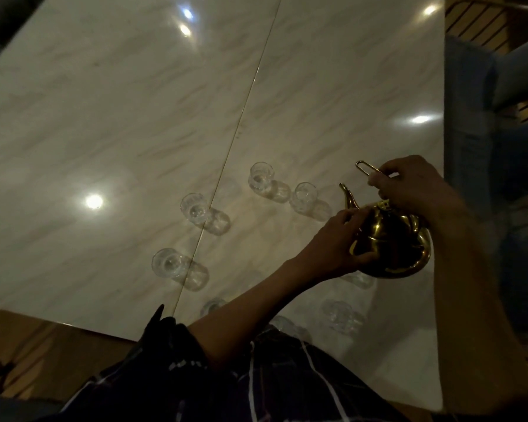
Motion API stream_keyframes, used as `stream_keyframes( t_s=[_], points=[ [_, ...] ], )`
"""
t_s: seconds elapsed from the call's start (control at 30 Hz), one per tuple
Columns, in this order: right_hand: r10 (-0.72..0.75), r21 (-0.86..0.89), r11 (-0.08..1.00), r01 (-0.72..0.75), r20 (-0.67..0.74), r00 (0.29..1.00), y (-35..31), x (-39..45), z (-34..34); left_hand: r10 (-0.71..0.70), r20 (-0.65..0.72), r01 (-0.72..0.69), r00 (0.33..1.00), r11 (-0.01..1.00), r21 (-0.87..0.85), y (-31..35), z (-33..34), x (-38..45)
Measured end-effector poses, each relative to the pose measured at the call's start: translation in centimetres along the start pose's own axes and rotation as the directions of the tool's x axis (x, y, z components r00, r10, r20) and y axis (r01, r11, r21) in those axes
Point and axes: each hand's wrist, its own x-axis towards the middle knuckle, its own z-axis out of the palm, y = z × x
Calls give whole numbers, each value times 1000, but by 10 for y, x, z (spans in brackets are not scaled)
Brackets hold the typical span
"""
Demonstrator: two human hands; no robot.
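Where the marble table (110,123) nears its right edge, the gold teapot (390,242) is held in both hands. The left hand (333,245) grips the teapot's body from the left, fingers and thumb curled round it. The right hand (412,184) pinches the raised wire handle (367,167) above the teapot. 4 clear glasses (261,178) stand left of the teapot; blurred ones lie below it.
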Motion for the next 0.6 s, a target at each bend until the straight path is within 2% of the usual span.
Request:
stream_keyframes(
  t_s=[0.6],
  points=[
    [18, 18, 1000, -18, 16, 1000, 0, 1, 7, -24, 0, 24, 1000, 1000, 1, -8, 3, 0]
  ],
)
